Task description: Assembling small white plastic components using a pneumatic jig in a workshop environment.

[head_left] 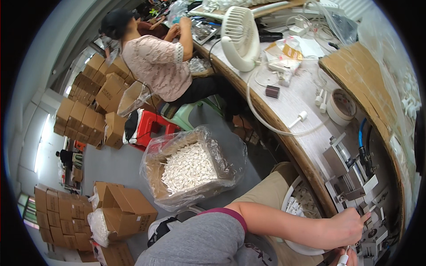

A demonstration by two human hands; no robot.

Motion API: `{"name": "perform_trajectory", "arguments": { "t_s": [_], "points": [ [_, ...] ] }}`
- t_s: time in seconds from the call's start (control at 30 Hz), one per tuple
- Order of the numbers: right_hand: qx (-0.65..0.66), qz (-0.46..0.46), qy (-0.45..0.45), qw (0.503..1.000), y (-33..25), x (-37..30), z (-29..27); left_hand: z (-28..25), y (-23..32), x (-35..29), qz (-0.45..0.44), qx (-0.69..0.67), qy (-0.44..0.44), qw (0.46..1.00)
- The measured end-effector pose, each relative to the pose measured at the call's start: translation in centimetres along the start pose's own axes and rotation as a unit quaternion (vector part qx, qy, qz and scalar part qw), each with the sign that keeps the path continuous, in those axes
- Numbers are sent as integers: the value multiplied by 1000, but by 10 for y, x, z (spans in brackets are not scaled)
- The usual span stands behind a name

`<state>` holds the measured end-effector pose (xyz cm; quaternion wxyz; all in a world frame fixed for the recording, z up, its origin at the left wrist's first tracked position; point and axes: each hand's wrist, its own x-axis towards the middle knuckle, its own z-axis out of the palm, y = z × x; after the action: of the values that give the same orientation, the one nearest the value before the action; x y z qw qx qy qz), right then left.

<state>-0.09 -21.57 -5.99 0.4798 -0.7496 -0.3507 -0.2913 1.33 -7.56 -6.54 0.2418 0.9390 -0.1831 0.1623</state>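
Observation:
My left hand is closed, with bent fingers, at a metal fixture on the right side of the workbench. Whatever its fingertips grip is too small or hidden to make out. Just below it, at the lower edge, part of my right hand shows, its fingers closed on a white plastic part with a thin metal-looking tip. Beneath my left forearm a white tub holds small white pieces.
A plastic-lined carton full of white plastic parts stands on the floor. On the bench are a white fan, a tape roll and clear tubing. A cardboard sheet borders the fixture. A co-worker sits beyond.

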Motion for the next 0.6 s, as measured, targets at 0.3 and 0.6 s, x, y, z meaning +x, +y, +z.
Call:
{"name": "perform_trajectory", "arguments": {
  "t_s": [0.3,0.6],
  "points": [
    [18,-22,0,1000,-21,9,5,3,-1,1,-2,32,25,999],
    [-79,-33,23,996,-37,11,1,12,2,5,-19,93,44,995]
  ]
}}
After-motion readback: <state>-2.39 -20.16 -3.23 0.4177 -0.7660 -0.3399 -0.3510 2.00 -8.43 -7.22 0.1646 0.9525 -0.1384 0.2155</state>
